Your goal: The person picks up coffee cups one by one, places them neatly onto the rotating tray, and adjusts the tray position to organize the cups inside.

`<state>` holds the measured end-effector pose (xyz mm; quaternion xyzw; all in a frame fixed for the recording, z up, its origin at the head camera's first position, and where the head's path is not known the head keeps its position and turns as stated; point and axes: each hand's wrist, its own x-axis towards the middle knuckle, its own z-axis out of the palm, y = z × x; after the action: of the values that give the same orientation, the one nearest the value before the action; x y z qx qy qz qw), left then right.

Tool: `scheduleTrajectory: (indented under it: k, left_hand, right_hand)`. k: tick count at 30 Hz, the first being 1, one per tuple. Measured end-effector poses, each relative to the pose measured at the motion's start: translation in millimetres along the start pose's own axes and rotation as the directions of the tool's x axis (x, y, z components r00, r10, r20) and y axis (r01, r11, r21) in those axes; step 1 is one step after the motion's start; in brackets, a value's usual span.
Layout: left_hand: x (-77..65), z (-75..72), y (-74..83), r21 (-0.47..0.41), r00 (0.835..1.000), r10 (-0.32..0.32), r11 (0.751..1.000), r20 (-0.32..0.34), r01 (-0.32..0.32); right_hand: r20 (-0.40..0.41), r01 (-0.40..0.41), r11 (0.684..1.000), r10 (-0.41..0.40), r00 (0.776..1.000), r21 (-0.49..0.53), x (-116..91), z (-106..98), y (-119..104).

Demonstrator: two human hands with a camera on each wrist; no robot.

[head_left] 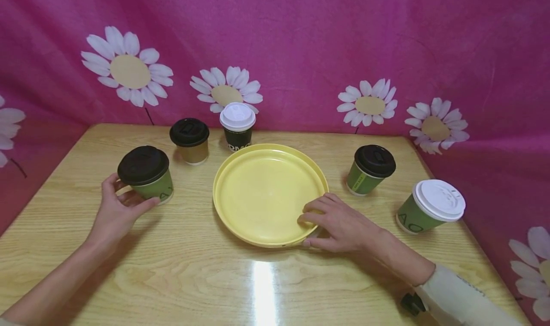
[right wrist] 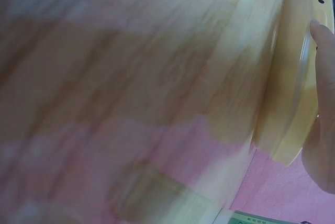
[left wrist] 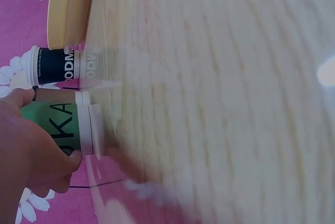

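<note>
On the left side of the table, my left hand holds a green paper coffee cup with a black lid, which stands upright. The left wrist view shows the thumb and fingers curled round this cup, with dark letters on its side. A round yellow tray lies in the middle of the table. My right hand pinches its near right rim, the fingers over the inside and the thumb outside. From the right wrist, the thumb of that hand shows against the outer wall of the tray.
Behind the held cup stand a brown cup with a black lid and a black cup with a white lid. To the tray's right are a black-lidded green cup and a white-lidded green cup. A pink flowered cloth hangs behind the table.
</note>
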<state>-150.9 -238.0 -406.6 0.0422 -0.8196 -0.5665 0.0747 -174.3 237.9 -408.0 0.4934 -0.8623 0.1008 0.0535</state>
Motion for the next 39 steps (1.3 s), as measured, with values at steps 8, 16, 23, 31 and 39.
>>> scheduleTrajectory:
  k: [8,16,23,31,39]
  left_hand:
    - [3.9,1.4,-1.4,0.006,1.0,0.014,1.0,-0.006,-0.014]
    - [9.5,3.8,-1.4,-0.023,1.0,-0.005,1.0,0.002,0.005]
    - [11.5,6.3,-3.0,-0.053,1.0,0.002,0.999,-0.026,-0.004]
    - [13.0,9.3,-3.3,-0.054,0.998,0.026,0.998,-0.053,-0.029]
    - [15.3,12.6,-2.4,-0.038,0.997,0.006,0.999,-0.075,-0.009]
  right_hand:
    - [-0.006,-0.002,1.0,0.002,1.0,0.0,0,1,0]
    - [-0.022,0.012,1.0,-0.012,1.0,0.004,0,1,0]
    - [-0.025,0.02,1.0,-0.019,0.999,0.004,0,1,0]
    - [-0.021,0.013,1.0,-0.013,1.0,0.008,0,1,0]
    - [-0.027,0.022,1.0,-0.022,0.999,0.0,0,1,0]
